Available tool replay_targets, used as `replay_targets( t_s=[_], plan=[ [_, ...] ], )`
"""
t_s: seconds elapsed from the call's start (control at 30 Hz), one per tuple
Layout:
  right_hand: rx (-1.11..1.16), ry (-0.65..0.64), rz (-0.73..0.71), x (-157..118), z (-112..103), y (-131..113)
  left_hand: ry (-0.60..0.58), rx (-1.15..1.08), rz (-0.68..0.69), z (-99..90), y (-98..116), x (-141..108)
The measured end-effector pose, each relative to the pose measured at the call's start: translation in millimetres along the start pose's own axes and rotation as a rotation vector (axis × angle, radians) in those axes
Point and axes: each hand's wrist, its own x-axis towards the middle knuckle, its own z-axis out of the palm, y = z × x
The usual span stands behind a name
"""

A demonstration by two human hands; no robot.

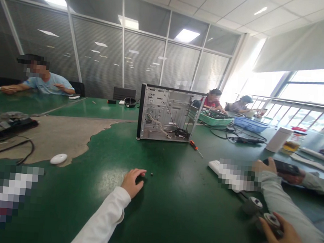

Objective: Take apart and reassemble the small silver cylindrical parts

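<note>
My left hand (134, 183) hovers over or rests on the green table, fingers apart and curved, with nothing between them. Just right of its fingertips lies a tiny dark piece (151, 174). At the lower right, my right hand (285, 238) has its thumb and fingers around a round grey-black metal object (272, 221). A similar round object (253, 205) is beside it, up and to the left. Beyond my left hand stands an open computer case (166, 116), upright, with cables inside. An orange screwdriver (194, 145) lies by its right bottom corner.
A co-worker's hands (265, 166) hold a dark device near a white power strip (217, 168). Behind are green (215, 120) and blue baskets (249, 124), a white bottle (279, 140) and a jar. At left are a white disc (58, 159), cables and parts. Other people sit farther back.
</note>
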Motion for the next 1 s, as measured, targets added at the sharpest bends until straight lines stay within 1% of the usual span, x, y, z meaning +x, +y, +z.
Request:
replay_targets(
  t_s=[0.1,0.2,0.33,0.4,0.47,0.53,0.6,0.63,0.67,0.7,0.73,0.77,0.83,0.87,0.93,1.0],
  plan=[
    [-0.039,-0.081,-0.007,6,7,2,0.002,0.000,-0.006,-0.1,0,0],
    [0.016,-0.097,-0.037,11,15,1,-0.006,0.001,-0.021,-0.5,1,0],
    [0.047,-0.151,-0.003,16,23,-4,-0.012,-0.005,-0.024,-1.1,1,1],
    [0.083,-0.152,-0.006,17,24,-9,-0.019,-0.006,-0.029,-1.0,1,1],
    [0.096,-0.081,-0.039,16,23,-15,-0.025,-0.006,-0.034,-0.3,0,1],
    [0.063,0.074,-0.070,12,19,-27,-0.022,-0.008,-0.031,0.8,-2,1],
    [0.068,0.218,-0.137,3,14,-47,-0.016,-0.012,-0.020,1.9,-4,1],
    [0.108,0.242,-0.198,-4,12,-61,-0.014,-0.014,-0.014,2.3,-5,2],
    [0.172,0.203,-0.282,-11,11,-79,-0.011,-0.015,-0.010,2.6,-5,2],
    [0.241,0.109,-0.393,-20,10,-98,-0.010,-0.015,-0.006,2.7,-6,2],
    [0.303,-0.015,-0.501,-29,11,-120,-0.006,-0.013,-0.005,2.8,-6,2],
    [0.334,-0.165,-0.594,-38,12,-142,-0.002,-0.012,-0.003,2.7,-6,2],
    [0.318,-0.447,-0.759,-55,18,-187,0.005,-0.010,-0.001,2.5,-6,2],
    [0.297,-0.546,-0.819,-61,22,-208,0.009,-0.011,-0.001,2.4,-5,3],
    [0.263,-0.634,-0.883,-70,31,-246,0.017,-0.012,-0.002,2.5,-6,3],
    [0.256,-0.664,-0.933,-75,42,-276,0.024,-0.014,0.000,2.9,-6,3]
  ],
)
